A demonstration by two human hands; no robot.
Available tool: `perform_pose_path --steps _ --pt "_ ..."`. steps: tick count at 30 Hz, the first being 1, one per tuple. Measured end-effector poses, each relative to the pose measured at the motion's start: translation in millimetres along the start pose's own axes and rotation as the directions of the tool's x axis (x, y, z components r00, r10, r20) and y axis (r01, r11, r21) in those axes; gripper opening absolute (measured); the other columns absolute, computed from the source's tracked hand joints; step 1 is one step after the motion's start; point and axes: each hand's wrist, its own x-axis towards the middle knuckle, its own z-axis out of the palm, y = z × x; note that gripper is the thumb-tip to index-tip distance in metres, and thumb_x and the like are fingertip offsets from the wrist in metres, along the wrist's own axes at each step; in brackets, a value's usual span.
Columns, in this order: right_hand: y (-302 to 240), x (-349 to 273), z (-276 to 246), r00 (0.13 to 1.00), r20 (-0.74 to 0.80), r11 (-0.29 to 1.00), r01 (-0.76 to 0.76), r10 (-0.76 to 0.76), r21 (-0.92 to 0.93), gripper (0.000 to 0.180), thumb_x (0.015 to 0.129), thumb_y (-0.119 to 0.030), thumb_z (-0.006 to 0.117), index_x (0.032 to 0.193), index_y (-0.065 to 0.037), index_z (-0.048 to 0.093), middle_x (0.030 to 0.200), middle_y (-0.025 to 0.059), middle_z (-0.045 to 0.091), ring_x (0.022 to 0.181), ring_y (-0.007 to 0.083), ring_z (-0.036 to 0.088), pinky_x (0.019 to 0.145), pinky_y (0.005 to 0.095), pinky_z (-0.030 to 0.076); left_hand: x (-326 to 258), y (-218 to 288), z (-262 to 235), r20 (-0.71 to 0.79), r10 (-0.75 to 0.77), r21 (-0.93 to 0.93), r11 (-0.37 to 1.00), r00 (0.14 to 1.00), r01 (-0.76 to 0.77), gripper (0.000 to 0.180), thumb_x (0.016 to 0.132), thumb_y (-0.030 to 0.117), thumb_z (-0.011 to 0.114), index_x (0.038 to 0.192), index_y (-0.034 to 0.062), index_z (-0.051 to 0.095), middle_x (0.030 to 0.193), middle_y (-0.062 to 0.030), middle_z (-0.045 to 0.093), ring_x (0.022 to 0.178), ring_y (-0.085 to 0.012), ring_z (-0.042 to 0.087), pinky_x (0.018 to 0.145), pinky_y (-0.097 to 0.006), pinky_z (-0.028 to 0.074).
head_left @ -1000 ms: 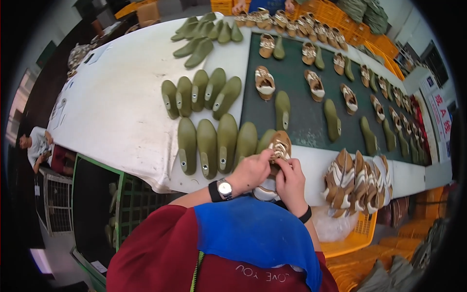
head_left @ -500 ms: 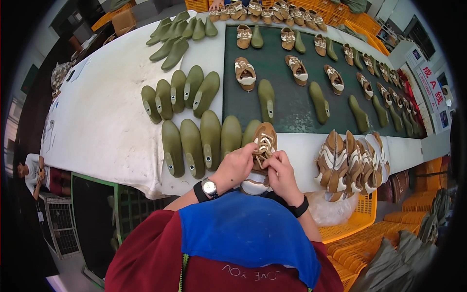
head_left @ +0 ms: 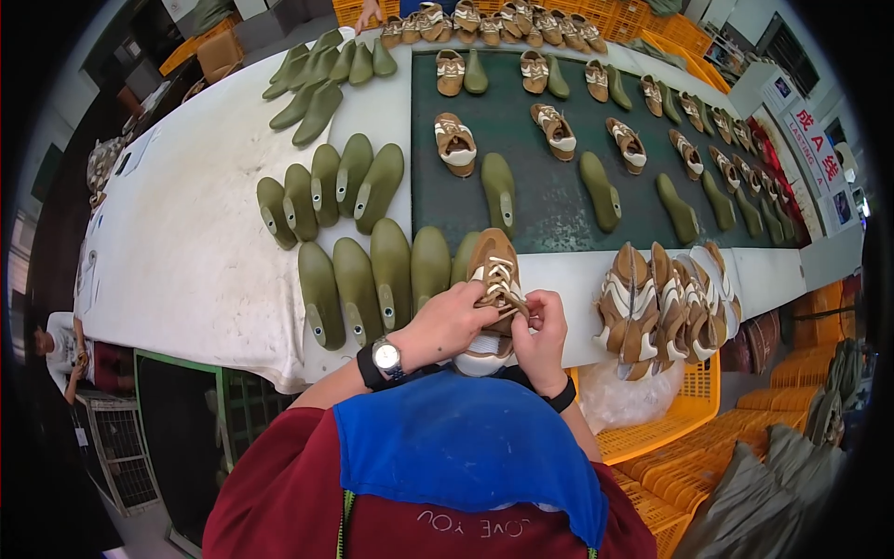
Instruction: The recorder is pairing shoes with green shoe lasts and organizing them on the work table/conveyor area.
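Observation:
A brown and white sneaker (head_left: 491, 253) stands in front of me at the near edge of the table, toe pointing away. Its pale laces (head_left: 501, 277) cross over the tongue. My left hand (head_left: 447, 326) is closed at the sneaker's left side, with its fingertips at the lacing. My right hand (head_left: 540, 340) pinches a lace on the opposite side, fingers pressed together. Just left of the sneaker, olive-green shoe lasts (head_left: 390, 270) stand in rows, the closest partly behind it.
Paired brown sneakers (head_left: 630, 307) are stacked on the right, above a yellow crate (head_left: 698, 401). Ahead, a dark green belt (head_left: 540, 210) carries sneakers and lasts in rows. A white cloth (head_left: 205, 233) covers the table's left part. Another person's hand (head_left: 369, 13) shows at the far edge.
My right hand has drawn slightly away from the tongue toward the sneaker's right side, still pinching the lace. The whole view has shifted a little. The other person's hand has moved left.

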Motion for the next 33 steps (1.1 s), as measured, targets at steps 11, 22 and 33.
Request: perform_pose_path --steps 11,22,33 --pt "26.0 26.5 -26.2 0.984 0.139 0.959 0.144 -0.113 -0.244 0.022 0.079 0.006 0.055 0.100 -0.003 0.053 0.095 0.0140 0.052 0.080 0.0296 0.059 0.068 0.0342 0.050 -6.1 -10.9 0.1 -0.017 -0.143 -0.139 0.980 0.990 0.139 0.042 0.085 0.009 0.057 0.126 0.0067 0.049 0.115 -0.0167 0.051 0.101 -0.0342 0.054 0.086 -0.039 0.047" --pt "84.1 9.5 -40.5 0.943 0.323 0.865 0.094 0.082 -0.493 0.043 0.076 -0.001 0.060 0.118 -0.008 0.052 0.102 0.0169 0.056 0.091 0.0353 0.056 0.079 0.0405 0.048 -68.2 -58.1 16.0 0.140 -0.312 0.184 0.941 0.940 0.285 0.045 0.079 0.014 0.064 0.122 0.0056 0.051 0.124 -0.0195 0.047 0.107 -0.0364 0.053 0.091 -0.042 0.045" --pt "-174.7 87.5 -90.5 0.254 0.506 0.500 -0.092 -0.824 0.861 0.020 0.082 -0.018 0.067 0.089 0.001 0.065 0.086 0.0172 0.065 0.065 0.0239 0.061 0.055 0.0340 0.049 -66.8 -57.8 25.4 0.168 -0.396 0.143 0.916 0.903 0.375 0.049 0.079 0.015 0.063 0.124 0.0007 0.049 0.133 -0.0216 0.038 0.101 -0.0381 0.056 0.087 -0.042 0.048"
